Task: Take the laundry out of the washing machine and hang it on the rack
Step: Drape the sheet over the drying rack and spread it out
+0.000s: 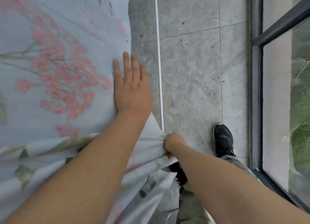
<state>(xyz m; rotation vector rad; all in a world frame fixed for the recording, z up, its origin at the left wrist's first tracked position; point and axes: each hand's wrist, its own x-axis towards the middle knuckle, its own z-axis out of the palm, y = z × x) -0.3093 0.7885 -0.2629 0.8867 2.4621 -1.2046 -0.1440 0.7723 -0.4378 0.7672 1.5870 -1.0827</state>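
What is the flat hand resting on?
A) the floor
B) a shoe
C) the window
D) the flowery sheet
D: the left hand lies flat on the flowery sheet, while the right hand grips its bunched edge.

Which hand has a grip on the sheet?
The right hand: it is curled round a bunched fold of the floral sheet. The left hand lies flat on it.

Floor (189,83) — grey mottled stone tiles, thin grout lines, scattered dark specks. One black shoe (224,140) stands on it, close beside the dark window frame (255,89).
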